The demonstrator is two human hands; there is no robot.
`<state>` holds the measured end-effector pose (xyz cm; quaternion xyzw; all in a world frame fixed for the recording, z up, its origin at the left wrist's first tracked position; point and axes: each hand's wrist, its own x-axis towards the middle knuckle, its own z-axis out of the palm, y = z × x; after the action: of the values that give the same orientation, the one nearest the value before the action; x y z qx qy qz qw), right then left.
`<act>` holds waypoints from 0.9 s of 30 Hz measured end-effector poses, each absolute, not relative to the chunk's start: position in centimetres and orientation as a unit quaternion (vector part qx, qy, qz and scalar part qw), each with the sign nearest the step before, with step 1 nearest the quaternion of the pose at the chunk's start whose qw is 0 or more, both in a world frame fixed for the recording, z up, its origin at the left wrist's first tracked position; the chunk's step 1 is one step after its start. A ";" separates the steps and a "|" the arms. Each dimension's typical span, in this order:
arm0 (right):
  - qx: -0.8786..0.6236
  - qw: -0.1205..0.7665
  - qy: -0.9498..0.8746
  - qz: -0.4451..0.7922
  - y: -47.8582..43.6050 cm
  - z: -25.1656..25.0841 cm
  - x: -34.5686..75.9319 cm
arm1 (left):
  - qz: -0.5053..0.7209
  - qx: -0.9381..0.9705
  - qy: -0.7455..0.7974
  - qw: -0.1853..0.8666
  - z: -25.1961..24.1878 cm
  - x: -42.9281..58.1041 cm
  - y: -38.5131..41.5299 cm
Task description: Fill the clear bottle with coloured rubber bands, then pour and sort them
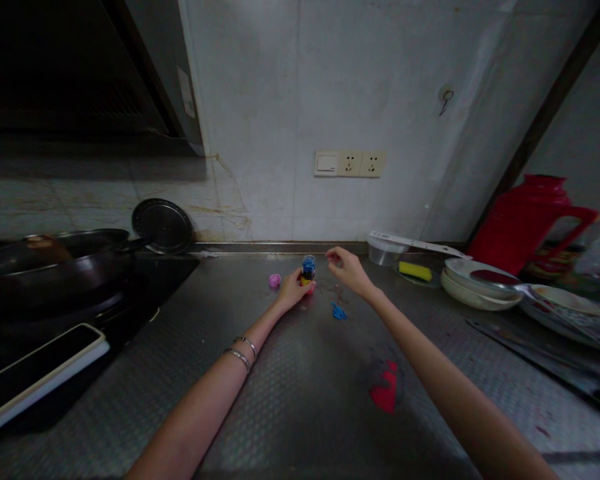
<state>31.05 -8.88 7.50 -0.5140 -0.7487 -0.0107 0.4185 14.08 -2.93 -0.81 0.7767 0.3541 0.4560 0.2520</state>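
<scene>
My left hand point(294, 291) is closed around a small clear jar point(309, 267) of blue bits that stands upright on the steel counter point(300, 400). Two thin bangles sit on that wrist. My right hand point(347, 267) hovers just right of the jar, its fingers pinched on something tiny and reddish that I cannot make out. A small pink lid-like piece point(275, 281) lies left of the jar. A little blue pile point(339, 311) lies on the counter below my right hand.
A dark wok point(55, 263) and a round lid point(163, 225) stand at the left, a phone point(35, 373) near the front left. At the right are stacked plates point(480, 283), a yellow sponge point(415, 271), a clear tub point(383, 252) and a red jug point(530, 220). A red scrap point(386, 390) lies mid-counter.
</scene>
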 end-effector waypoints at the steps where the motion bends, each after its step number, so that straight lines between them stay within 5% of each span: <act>1: -0.530 0.415 -0.739 0.005 -9.4 6.4 31.6 | 0.455 0.778 0.353 0.253 -0.9 14.1 -2.9; 10: -0.621 0.265 -0.705 0.216 -12.9 0.5 34.1 | 0.452 0.783 0.354 0.240 -1.3 14.0 -2.5; 27: -0.590 0.210 -0.755 0.194 -12.4 1.1 33.4 | 0.444 0.783 0.365 0.239 -0.9 14.0 -3.0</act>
<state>33.40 -12.36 1.14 -0.5898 -0.7553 0.1940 0.2097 13.99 -3.01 -0.87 0.7826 0.3650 0.4438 0.2394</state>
